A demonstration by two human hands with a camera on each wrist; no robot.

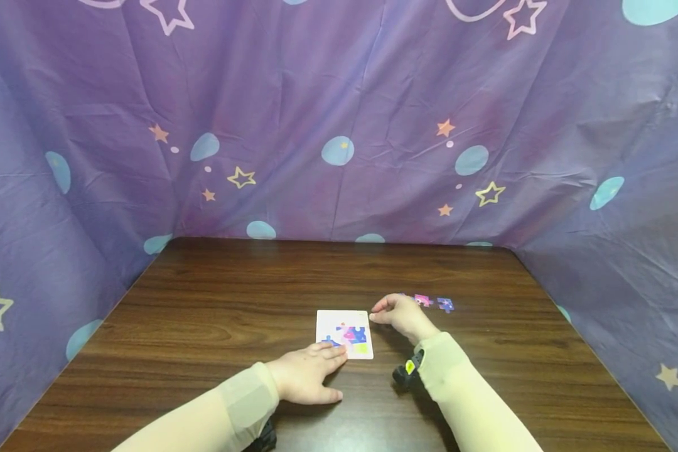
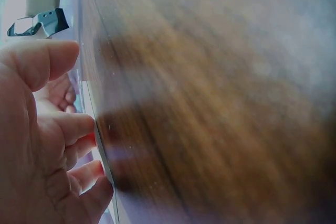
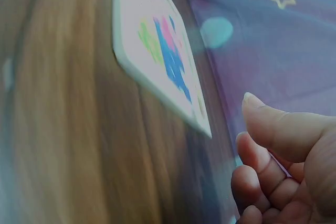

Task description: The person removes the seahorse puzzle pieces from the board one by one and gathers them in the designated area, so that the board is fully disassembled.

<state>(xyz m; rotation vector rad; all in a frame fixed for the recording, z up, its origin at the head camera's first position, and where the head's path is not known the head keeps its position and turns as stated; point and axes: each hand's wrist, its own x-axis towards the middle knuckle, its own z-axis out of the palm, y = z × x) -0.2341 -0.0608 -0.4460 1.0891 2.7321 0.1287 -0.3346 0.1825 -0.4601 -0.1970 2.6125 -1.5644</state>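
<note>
A white puzzle board (image 1: 326, 318) lies flat on the table, with blue, pink and yellow-green puzzle pieces (image 1: 358, 336) on its face. My left hand (image 1: 307, 375) rests on the board's near left edge, fingers spread and thumb out over the wood. Just right of the board is my right hand (image 1: 402, 315), its fingers loosely bent. In the right wrist view a gap shows between thumb and fingertips, and I see nothing held there. Beyond that hand lie a pink piece (image 1: 422, 301) and a blue piece (image 1: 446, 305); another is partly hidden behind the hand.
The brown wooden table (image 1: 231, 282) reaches back to a purple curtain (image 1: 294, 125) with stars and blue dots, which also hangs along both sides. A black wrist camera (image 1: 405, 373) sits under my right wrist, and another (image 1: 265, 436) under my left.
</note>
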